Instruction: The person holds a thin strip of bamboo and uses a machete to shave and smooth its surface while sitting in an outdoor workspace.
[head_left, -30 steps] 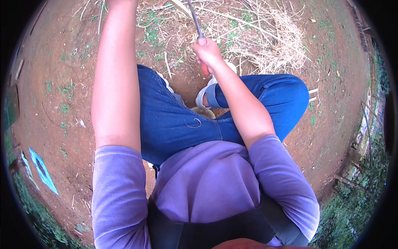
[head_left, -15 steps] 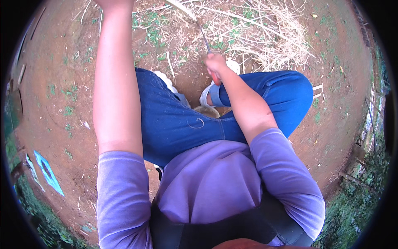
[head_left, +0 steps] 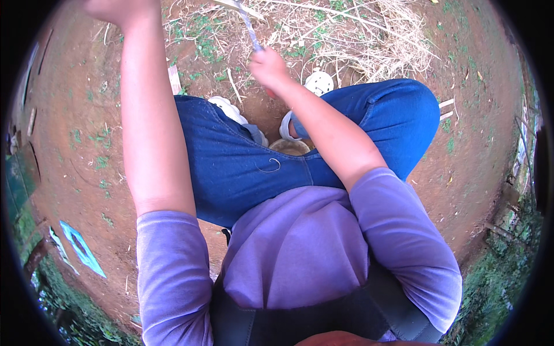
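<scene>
My right hand (head_left: 269, 69) is closed around a knife whose red handle shows just below the fist. The narrow grey blade (head_left: 249, 30) points up and to the left. Its far end meets or overlaps a pale flat strip (head_left: 254, 12) that looks like split bamboo or cane; whether the two touch I cannot tell. At the upper left edge is my left hand (head_left: 124, 10), cut off by the picture's rim and blurred. What its fingers do, and whether they hold the strip's other end, is hidden.
A heap of pale shavings (head_left: 386, 43) lies ahead on the brown soil. My bent legs in blue jeans (head_left: 231, 155) and white clogs (head_left: 319, 83) frame the space below my right hand. I sit on a low round seat (head_left: 290, 147). A blue scrap (head_left: 81, 249) lies at left.
My right hand with the knife has moved left and farther away. My left hand has shifted left, and more of it shows. The strip has moved left and up.
</scene>
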Demonstrator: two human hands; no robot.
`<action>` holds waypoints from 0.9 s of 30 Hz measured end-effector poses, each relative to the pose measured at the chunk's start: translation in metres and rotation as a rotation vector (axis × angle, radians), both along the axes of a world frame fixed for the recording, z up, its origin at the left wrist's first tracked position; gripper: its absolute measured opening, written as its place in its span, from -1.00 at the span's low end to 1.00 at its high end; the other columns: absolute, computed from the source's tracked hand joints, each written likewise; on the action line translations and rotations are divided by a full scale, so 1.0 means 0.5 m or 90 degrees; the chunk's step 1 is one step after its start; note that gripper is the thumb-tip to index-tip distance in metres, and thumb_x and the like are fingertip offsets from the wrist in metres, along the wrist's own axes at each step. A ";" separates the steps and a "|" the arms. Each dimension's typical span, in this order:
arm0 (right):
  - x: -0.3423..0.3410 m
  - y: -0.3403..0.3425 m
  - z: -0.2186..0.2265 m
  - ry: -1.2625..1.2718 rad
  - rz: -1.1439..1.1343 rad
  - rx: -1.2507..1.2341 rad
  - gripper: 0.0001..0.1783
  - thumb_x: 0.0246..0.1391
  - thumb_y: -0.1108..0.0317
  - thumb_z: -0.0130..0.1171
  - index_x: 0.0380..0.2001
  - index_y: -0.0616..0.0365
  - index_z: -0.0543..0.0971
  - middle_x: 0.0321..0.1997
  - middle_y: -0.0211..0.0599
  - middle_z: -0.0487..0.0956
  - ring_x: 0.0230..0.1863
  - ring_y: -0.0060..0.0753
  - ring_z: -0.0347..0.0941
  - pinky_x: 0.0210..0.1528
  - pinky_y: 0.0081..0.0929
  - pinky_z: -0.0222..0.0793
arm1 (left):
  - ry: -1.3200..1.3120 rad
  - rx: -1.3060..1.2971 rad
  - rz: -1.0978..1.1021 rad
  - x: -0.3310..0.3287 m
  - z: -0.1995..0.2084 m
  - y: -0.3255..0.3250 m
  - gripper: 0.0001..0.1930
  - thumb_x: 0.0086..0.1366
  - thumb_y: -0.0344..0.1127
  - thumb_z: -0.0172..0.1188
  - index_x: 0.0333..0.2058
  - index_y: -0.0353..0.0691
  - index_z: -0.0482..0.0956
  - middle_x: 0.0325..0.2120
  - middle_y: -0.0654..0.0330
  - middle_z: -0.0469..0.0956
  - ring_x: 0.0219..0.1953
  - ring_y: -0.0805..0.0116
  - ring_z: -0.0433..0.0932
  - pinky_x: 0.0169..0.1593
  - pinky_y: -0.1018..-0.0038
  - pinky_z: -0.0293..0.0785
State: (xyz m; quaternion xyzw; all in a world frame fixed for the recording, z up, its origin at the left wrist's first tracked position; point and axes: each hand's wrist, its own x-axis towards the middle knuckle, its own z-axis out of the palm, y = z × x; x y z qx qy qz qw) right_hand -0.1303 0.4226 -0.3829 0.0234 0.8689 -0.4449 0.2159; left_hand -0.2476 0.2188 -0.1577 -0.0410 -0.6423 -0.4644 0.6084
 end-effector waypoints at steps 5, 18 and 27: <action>0.002 0.084 -0.071 -0.288 -0.053 -0.005 -0.86 0.08 0.39 0.11 -0.41 0.24 0.57 -0.53 -0.19 0.59 -0.54 -0.30 0.57 -0.45 -0.30 0.52 | 0.006 -0.020 -0.199 0.029 0.007 0.011 -0.76 0.55 -0.23 -0.03 -0.21 -0.26 0.52 -0.38 0.28 0.45 -0.28 0.48 0.45 -0.09 0.46 0.39; -0.005 0.001 0.000 -0.034 -0.083 -0.128 -0.79 0.06 0.33 0.17 -0.29 0.24 0.56 -0.40 -0.07 0.64 -0.38 -0.12 0.63 -0.27 -0.17 0.54 | -0.002 -0.021 -0.026 -0.016 0.006 -0.009 -0.76 0.57 -0.20 -0.04 -0.17 -0.24 0.49 -0.44 0.32 0.43 -0.38 0.54 0.40 -0.24 0.52 0.34; -0.017 0.025 -0.008 -0.214 -0.097 -0.168 -0.91 0.10 0.43 0.11 -0.35 0.23 0.52 -0.50 -0.22 0.57 -0.56 -0.36 0.55 -0.50 -0.38 0.46 | -0.042 -0.025 -0.315 0.034 0.029 0.025 -0.77 0.57 -0.19 -0.03 -0.13 -0.24 0.48 -0.39 0.28 0.44 -0.33 0.52 0.43 -0.18 0.49 0.37</action>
